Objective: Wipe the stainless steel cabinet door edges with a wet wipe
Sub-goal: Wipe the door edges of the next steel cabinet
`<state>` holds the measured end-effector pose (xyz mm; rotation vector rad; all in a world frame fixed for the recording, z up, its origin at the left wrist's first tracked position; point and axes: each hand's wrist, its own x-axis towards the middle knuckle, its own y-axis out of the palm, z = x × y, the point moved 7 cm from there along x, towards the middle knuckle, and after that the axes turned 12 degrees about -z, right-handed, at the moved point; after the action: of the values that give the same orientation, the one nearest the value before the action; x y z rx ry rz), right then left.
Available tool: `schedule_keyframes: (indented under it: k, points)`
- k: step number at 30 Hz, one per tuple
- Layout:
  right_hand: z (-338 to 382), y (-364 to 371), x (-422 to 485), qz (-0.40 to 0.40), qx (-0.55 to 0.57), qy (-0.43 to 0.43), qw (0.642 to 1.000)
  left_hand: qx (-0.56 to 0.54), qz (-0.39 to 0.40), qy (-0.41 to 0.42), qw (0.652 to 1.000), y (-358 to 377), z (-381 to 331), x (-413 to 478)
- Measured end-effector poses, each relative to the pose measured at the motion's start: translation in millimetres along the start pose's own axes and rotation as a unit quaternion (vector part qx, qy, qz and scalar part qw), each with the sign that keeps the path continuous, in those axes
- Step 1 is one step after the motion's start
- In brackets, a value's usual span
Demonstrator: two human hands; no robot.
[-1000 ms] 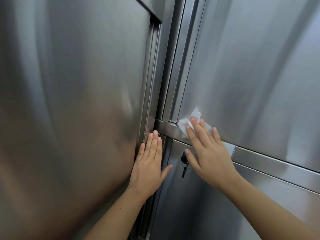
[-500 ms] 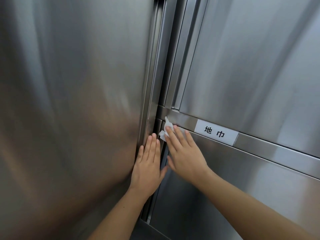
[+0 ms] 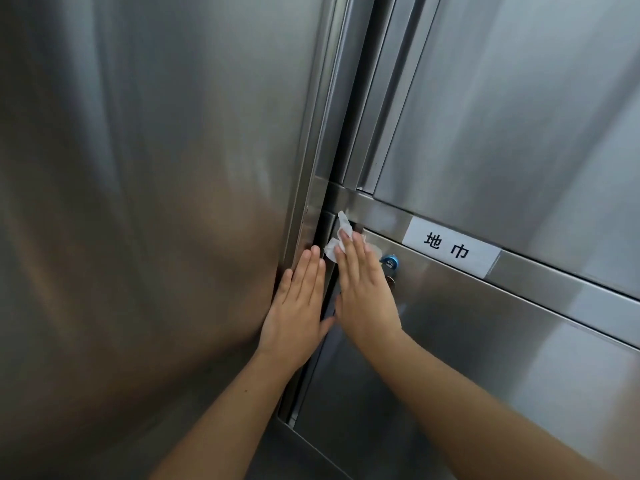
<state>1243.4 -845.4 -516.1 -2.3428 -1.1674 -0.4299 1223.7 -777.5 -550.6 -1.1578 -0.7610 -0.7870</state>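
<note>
One white crumpled wet wipe (image 3: 333, 251): under the straight fingers of your right hand (image 3: 364, 296), at the top-left corner of the brushed-steel lower door (image 3: 467, 358). Your left hand (image 3: 298, 308): flat, just beside, on the edge of the tall door (image 3: 138, 202). One blue lock (image 3: 391, 262), one rectangular label (image 3: 450, 245), rightward.

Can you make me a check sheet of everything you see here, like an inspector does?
Surface: shiny steel left door and lower right door, with a dark gap between them.
Job's things: white wet wipe, crumpled, at the lower right door's top left corner.
Clutter: nothing seen.
Hands: left hand lies flat on the left door's edge; right hand presses the wet wipe with straight fingers.
Cables: nothing seen.
Surroundings: white label with black characters; blue lock beside the right hand.
</note>
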Motion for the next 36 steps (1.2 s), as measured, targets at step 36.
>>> schedule_keyframes:
  k: [36]
  points:
    - [-2,23,-22,-0.156,0.197,-0.003,0.968,-0.107,0.052,-0.086,0.989,31,-35,-99]
